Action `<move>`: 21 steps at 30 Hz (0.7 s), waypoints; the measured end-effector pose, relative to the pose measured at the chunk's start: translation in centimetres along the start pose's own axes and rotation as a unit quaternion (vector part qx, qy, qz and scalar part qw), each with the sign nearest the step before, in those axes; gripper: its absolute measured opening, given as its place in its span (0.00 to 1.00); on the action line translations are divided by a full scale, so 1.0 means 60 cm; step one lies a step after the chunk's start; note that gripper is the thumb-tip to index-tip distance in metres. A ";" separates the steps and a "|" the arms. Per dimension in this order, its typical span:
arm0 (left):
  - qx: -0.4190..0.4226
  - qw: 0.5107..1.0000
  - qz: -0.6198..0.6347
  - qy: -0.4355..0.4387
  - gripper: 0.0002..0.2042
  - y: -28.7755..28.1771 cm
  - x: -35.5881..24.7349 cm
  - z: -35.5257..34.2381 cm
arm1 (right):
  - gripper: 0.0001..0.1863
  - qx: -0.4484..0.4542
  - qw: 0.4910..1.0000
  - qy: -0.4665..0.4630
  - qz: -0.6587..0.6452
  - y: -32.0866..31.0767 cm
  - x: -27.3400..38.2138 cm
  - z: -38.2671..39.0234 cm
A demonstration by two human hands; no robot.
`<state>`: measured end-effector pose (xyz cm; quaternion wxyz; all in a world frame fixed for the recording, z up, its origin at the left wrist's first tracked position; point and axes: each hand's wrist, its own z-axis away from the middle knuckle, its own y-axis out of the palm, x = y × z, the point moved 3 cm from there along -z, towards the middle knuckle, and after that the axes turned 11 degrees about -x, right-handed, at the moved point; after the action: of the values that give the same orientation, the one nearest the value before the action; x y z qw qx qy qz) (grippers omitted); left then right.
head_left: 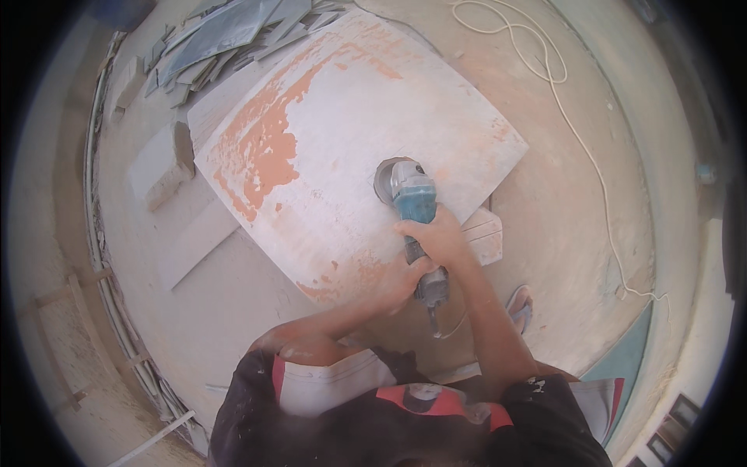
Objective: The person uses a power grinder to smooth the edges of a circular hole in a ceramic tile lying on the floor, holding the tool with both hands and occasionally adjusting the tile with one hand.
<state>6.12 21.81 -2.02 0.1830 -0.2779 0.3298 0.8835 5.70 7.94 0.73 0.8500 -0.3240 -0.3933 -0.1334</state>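
Note:
A large pale slab (350, 132) with patches of orange lies flat on the dusty floor. On its near right part stands a teal angle grinder (408, 194), its disc end (385, 179) down on the slab. My right hand (437, 237) is wrapped round the grinder's body. My left hand (401, 282) rests on the slab's near edge, right beside the grinder's rear end (432, 288); whether its fingers grip anything is hidden. My knees and dark shorts fill the lower edge.
A heap of grey tile offcuts (226, 39) lies at the far left. A pale block (163, 159) and a flat strip (198, 241) sit left of the slab. A small tile piece (489, 233) pokes out at its right. A white cord (560, 101) snakes across the right floor.

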 end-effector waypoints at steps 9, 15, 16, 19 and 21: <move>0.000 0.999 0.040 -0.006 0.19 0.008 -0.008 0.002 | 0.24 -0.002 1.000 0.003 0.023 -0.007 0.028 0.007; -0.002 0.999 -0.046 0.007 0.20 0.011 -0.032 0.014 | 0.30 0.019 0.999 0.021 0.037 -0.016 0.051 0.017; -0.004 0.997 -0.075 0.011 0.19 0.011 -0.039 0.018 | 0.30 0.018 0.999 0.018 0.031 -0.016 0.052 0.018; 0.004 0.993 -0.115 -0.025 0.19 0.014 -0.042 0.023 | 0.30 0.015 1.000 0.011 0.017 -0.018 0.052 0.029; 0.002 0.996 -0.087 -0.025 0.19 0.015 -0.021 0.016 | 0.30 0.013 1.000 0.007 0.009 -0.019 0.058 0.036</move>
<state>6.30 21.68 -0.19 0.2679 -0.2832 0.3016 0.8701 6.19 8.57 4.91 0.8578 -0.3155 -0.3866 -0.1231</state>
